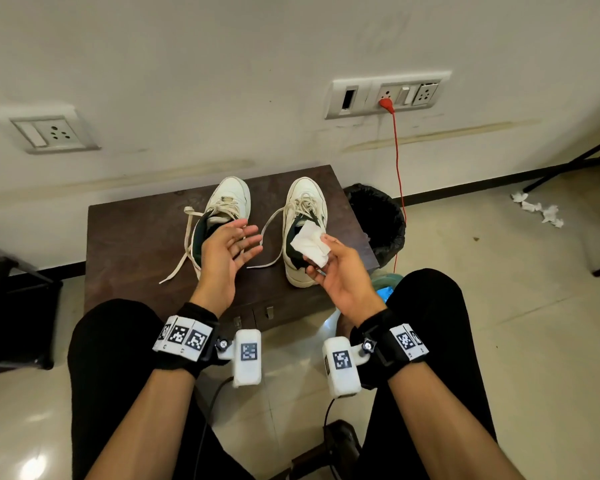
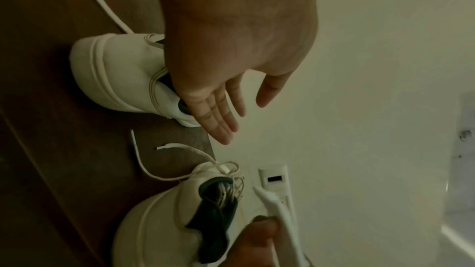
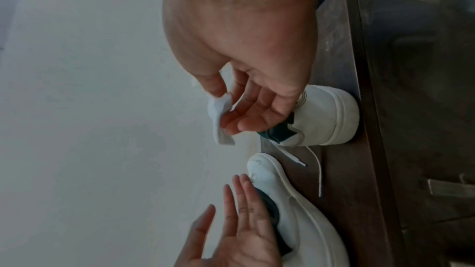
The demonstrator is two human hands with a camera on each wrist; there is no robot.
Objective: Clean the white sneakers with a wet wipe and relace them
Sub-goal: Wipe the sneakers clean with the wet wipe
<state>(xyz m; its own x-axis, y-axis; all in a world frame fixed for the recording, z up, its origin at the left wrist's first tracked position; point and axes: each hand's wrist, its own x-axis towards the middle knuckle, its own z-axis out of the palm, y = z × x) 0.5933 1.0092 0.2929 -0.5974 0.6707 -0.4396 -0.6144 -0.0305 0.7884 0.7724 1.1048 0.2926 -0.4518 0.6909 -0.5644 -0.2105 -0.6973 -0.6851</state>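
Sneakers, white, one pair, standing side by side and apart on a dark brown desk (image 1: 129, 237) set against the wall; long axes run from the person toward the wall, toes at the wall, heels nearest the person. Left sneaker (image 1: 229, 199): laces loose, ends trailing over the desk top to its left. Right sneaker (image 1: 305, 202): laces bunched over the tongue, one end trailing between the two shoes.

Wet wipe (image 1: 310, 245), white, folded, held in the air above the heel end of the right sneaker. Right hand (image 1: 340, 275), palm up: grip is a pinch, thumb against fingertips on one edge of the wipe, the remaining fingers loosely curved.

Left hand (image 1: 226, 251), palm up, above the heel end of the left sneaker: fingers straight and spread, holding nothing.

Black-lined bin (image 1: 378, 220) just beside the desk's right end. Red cable (image 1: 398, 174) hanging from a wall socket (image 1: 388, 95). Crumpled white tissues (image 1: 541, 209) on the floor at far right.
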